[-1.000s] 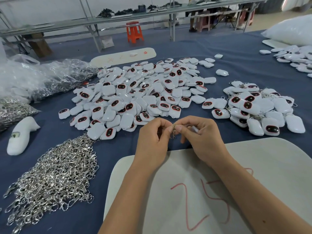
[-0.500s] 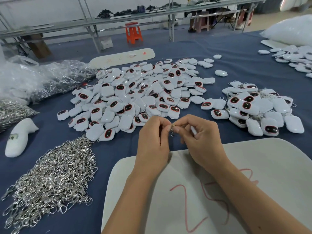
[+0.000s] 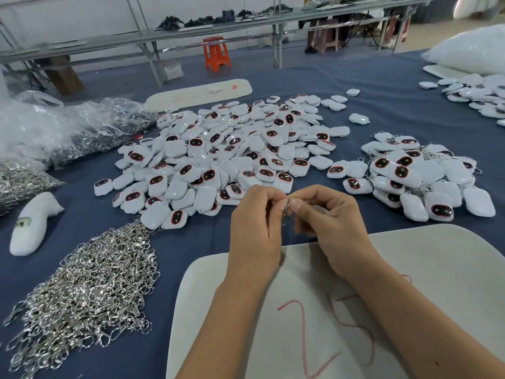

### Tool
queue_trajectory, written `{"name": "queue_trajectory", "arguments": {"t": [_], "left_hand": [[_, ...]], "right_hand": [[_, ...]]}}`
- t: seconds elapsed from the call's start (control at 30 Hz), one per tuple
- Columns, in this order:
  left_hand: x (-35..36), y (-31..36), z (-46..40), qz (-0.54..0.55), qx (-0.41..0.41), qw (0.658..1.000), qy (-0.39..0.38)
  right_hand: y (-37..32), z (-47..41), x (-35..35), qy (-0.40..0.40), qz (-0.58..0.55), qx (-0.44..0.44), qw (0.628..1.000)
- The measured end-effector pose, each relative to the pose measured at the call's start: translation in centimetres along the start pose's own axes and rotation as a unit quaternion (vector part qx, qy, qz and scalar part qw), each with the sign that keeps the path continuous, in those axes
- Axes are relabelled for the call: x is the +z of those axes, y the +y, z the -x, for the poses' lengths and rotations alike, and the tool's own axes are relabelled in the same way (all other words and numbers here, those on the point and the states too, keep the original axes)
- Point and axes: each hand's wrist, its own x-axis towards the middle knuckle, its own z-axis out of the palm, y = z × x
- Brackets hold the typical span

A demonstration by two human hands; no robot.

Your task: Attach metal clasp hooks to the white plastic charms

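My left hand (image 3: 255, 222) and my right hand (image 3: 332, 222) meet above the near edge of the blue cloth. Between their fingertips they pinch a small metal clasp hook (image 3: 287, 207). A white charm (image 3: 319, 208) is mostly hidden inside my right hand. A big heap of white charms with dark red-rimmed faces (image 3: 226, 157) lies just beyond my hands. A second heap of charms with hooks on them (image 3: 420, 173) lies to the right. A pile of loose silver clasp hooks (image 3: 87, 291) lies at the lower left.
A white board with a red "25" (image 3: 410, 269) lies under my forearms. A white handheld device (image 3: 32, 222) lies at the left beside clear bags of hooks (image 3: 68, 132). More charms (image 3: 481, 97) and a white bag sit at the far right. Another white board (image 3: 199, 94) lies behind the heap.
My hands stay together and shift only slightly; my fingers rework their pinch on the hook, which now hangs a little lower between them.
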Motion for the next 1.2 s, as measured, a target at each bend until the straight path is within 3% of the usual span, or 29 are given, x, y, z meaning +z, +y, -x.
{"name": "queue_trajectory", "arguments": {"t": [0.37, 0.5, 0.73, 0.93, 1.2], "left_hand": [[0.2, -0.6, 0.1, -0.020, -0.005, 1.000, 0.007], [-0.2, -1.2, 0.0, -0.049, -0.014, 0.999, 0.009], [-0.3, -1.4, 0.0, -0.074, -0.019, 0.996, -0.036], [-0.3, -1.5, 0.0, -0.084, -0.026, 0.995, -0.055], [-0.2, -1.5, 0.3, -0.080, -0.022, 0.991, -0.109]], "right_hand": [[0.5, -0.2, 0.4, 0.001, 0.022, 0.003, 1.000], [0.5, -0.3, 0.3, 0.050, 0.052, 0.023, 0.997], [1.0, -0.9, -0.7, 0.061, 0.043, 0.036, 0.997], [0.7, -0.8, -0.5, 0.058, 0.092, -0.008, 0.994], [0.7, -0.9, -0.4, 0.104, 0.032, 0.012, 0.994]]}}
